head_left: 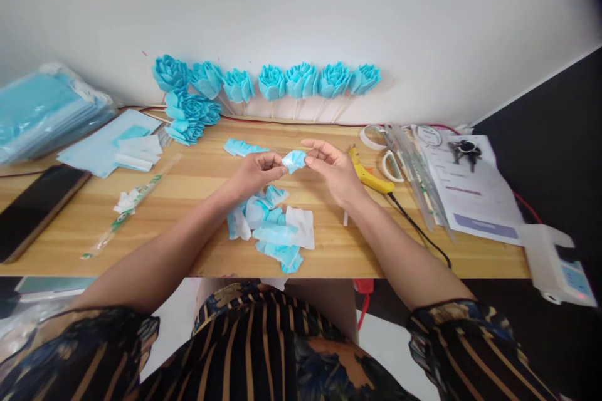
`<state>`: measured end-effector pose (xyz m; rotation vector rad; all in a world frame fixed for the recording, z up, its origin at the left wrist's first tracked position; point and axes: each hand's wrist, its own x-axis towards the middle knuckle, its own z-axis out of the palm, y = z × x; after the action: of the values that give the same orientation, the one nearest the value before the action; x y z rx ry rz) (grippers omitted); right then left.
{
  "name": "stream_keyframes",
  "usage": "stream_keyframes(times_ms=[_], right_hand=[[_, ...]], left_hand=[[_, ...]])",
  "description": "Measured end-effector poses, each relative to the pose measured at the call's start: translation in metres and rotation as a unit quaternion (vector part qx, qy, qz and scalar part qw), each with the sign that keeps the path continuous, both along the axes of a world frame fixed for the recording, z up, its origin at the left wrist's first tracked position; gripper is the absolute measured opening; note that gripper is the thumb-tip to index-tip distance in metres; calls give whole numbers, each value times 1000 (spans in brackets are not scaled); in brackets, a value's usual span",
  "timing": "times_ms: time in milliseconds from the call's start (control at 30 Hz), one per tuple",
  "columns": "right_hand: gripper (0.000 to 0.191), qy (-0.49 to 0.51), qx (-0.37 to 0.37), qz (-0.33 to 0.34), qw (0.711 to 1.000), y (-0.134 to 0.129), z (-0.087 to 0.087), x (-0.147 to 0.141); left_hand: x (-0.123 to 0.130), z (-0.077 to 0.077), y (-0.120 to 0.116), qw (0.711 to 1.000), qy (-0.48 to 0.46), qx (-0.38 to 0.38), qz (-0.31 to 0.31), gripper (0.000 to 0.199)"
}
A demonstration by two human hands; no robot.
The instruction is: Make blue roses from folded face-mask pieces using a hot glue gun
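Between my two hands, above the middle of the table, is a small blue and white petal-shaped piece [294, 161]. My left hand [258, 172] pinches its left edge between thumb and fingers. On its right edge, the thumb and fingertips of my right hand [332, 169] are closed. Just below lies a loose pile of cut blue and white pieces [277, 232]. A ruffled blue strip [245, 148] rests behind my left hand. A yellow glue gun [371, 177] lies to the right of my right hand, its black cord trailing toward the table's front edge.
Several blue handmade flowers [301, 80] on stems lean against the wall. At left are a plastic-wrapped blue stack [47, 109], blue sheets [101, 144] and a phone [42, 210]. At right lie tape [374, 136], paper [475, 194], keys [465, 150] and a white power strip [555, 263].
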<state>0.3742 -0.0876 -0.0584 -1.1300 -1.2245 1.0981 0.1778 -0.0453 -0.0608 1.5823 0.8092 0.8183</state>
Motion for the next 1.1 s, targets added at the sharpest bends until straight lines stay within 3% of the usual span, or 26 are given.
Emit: stream_keyframes(times_ms=[133,233,300,400,467,533,667,800,867,900,967,1033,1100], right_hand=[[40,-38,35,-9,999,8,7,17],[43,-165,110,-76,977,7,28,48],[43,-313,130,-105,935,-4,44,70],[45,-559,71,-84,822,-30,58,96],[52,-661,25,-41,749,-44,53,106],[57,-711,6,0,704,-52,39,111],[66,-727,54,35,683,-50,5,112],[63,-749,44,9,661,-44,-1,111],[64,-739,31,1,673,-43,5,113],[65,-720,22,-13,693,-42,10,115],[59,-644,-1,-65,762,-40,19,117],[42,-515,-28,-119,849,-34,26,116],[27,-369,-50,-131,919,-26,30,106]], left_hand=[[-1,2,3,999,-25,7,22,22],[-3,4,5,996,-54,9,76,22],[-4,5,6,991,-85,12,103,22],[-4,6,7,983,-130,12,129,19],[-5,7,8,977,-152,15,150,19],[-7,9,10,971,-166,20,169,20],[-14,11,19,964,-188,26,187,23],[-23,13,26,956,-210,39,201,21],[-25,18,27,952,-224,37,205,20],[-25,21,26,951,-228,34,205,21],[-24,30,27,954,-224,29,196,22],[-23,39,28,962,-206,27,179,23],[-24,42,31,967,-183,28,174,22]])
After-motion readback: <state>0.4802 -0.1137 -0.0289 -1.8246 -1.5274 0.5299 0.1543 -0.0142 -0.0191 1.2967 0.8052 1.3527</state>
